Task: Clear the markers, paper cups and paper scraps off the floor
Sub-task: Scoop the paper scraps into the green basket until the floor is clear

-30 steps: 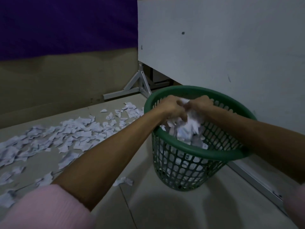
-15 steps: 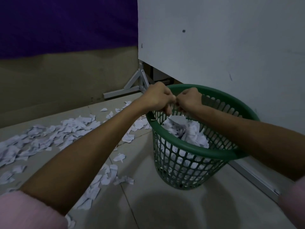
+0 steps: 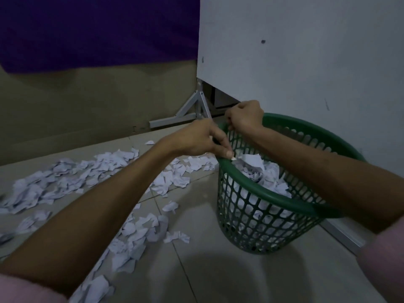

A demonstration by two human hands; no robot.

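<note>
Dim tiled floor (image 3: 218,276), pale, crossed by grout lines; low light mutes all colour. Backdrop: tan wall with a purple cloth (image 3: 98,29) hung along the top, its upper and left extent cut off by the frame.

White panel (image 3: 306,62): fills the upper right, raised on a grey metal stand (image 3: 192,110); the dark gap under it cannot be read.

Green basket (image 3: 273,197): plastic lattice, upright on the floor just beside the panel. Heaped inside with white paper scraps (image 3: 260,171), visible over the rim and through the mesh. Its right rim is hidden behind the right forearm.

Loose paper scraps on the floor (image 3: 72,180): crumpled white pieces, spread in a wide band from the left edge to the basket's foot, with a second trail running toward the lower left. Some lie under the left forearm and cannot be counted. No print legible.

Left hand (image 3: 196,141): above the basket's left rim, fingers curled downward; thumb and fingertip appear to pinch a small white fragment at the rim, though it is tiny and blurred.

Right hand (image 3: 244,117): over the far rim, fingers curled inward; whether it holds anything cannot be told.

Pink sleeves (image 3: 24,291): cut off at both lower corners.
</note>
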